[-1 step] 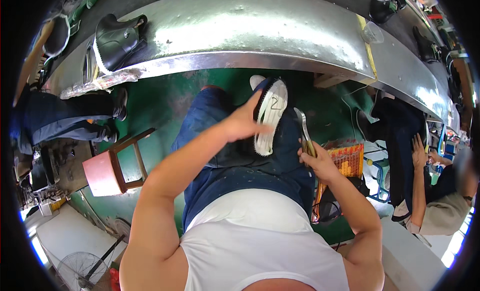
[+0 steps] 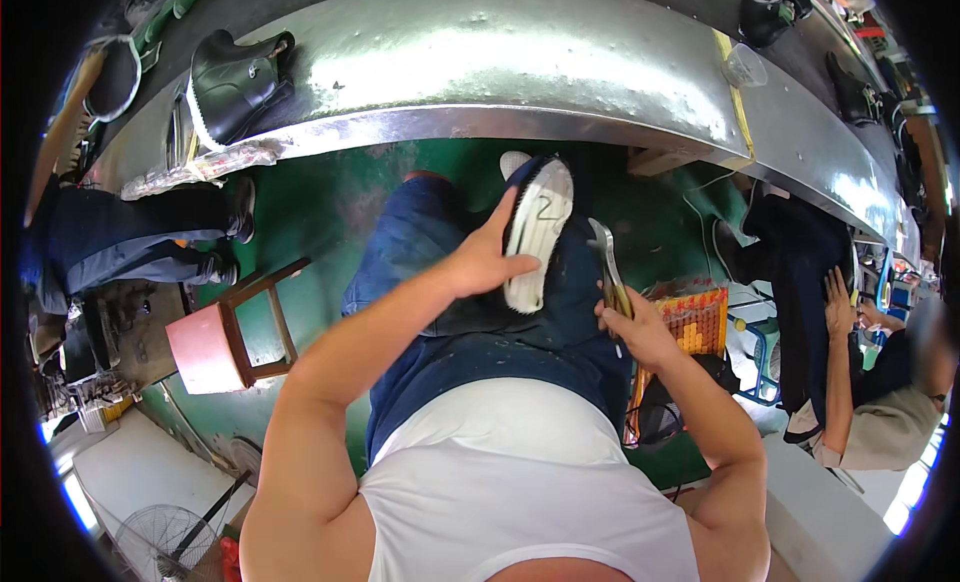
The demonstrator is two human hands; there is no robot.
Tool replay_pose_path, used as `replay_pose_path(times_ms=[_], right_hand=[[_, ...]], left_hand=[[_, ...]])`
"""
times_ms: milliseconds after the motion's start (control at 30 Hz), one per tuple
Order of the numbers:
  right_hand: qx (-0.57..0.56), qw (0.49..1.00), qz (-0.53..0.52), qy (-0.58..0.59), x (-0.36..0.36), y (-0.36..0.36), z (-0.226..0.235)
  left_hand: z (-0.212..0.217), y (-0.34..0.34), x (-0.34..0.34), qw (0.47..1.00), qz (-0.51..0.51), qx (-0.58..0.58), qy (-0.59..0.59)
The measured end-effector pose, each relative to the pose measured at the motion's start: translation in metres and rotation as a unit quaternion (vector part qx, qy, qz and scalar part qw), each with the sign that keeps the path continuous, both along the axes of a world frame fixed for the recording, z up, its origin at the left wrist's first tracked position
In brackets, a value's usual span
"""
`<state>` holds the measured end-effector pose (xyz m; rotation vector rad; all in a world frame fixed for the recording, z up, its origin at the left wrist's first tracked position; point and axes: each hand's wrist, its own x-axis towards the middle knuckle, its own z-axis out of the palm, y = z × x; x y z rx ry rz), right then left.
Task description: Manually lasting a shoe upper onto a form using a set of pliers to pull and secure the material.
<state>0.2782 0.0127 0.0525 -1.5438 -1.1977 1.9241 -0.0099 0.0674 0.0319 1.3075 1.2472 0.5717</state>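
Observation:
My left hand grips a dark shoe whose pale sole faces up, resting over my blue-trousered lap. Its thumb lies across the sole, while the fingers go behind the shoe's left side and are partly hidden. The sole has a jagged rim and a handwritten dark mark. To the right of the shoe, my right hand is closed around what look like pincers, with a curved silvery head pointing away from me and yellowish handles. The pincers are apart from the shoe.
A metal-topped bench runs across the front, bearing a black boot and a clear cup. A pink-seated stool stands left. An orange woven basket is beside my right leg. A co-worker sits at the right.
My left thumb, blurred and lifted over the sole before, now lies on it. The shoe has shifted very slightly. My right hand and the pincers have hardly moved.

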Motion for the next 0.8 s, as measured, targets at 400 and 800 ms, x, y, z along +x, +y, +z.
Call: replay_pose_path(times_ms=[400,800], right_hand=[[0.177,0.916,0.317,-0.169,-0.019,0.028,0.036],[0.042,0.855,0.459,-0.237,-0.051,0.090,0.083]], left_hand=[[0.001,-0.046,-0.003,0.965,0.115,0.186,0.147],[0.008,-0.049,0.009,0.925,0.115,0.311,0.188]])
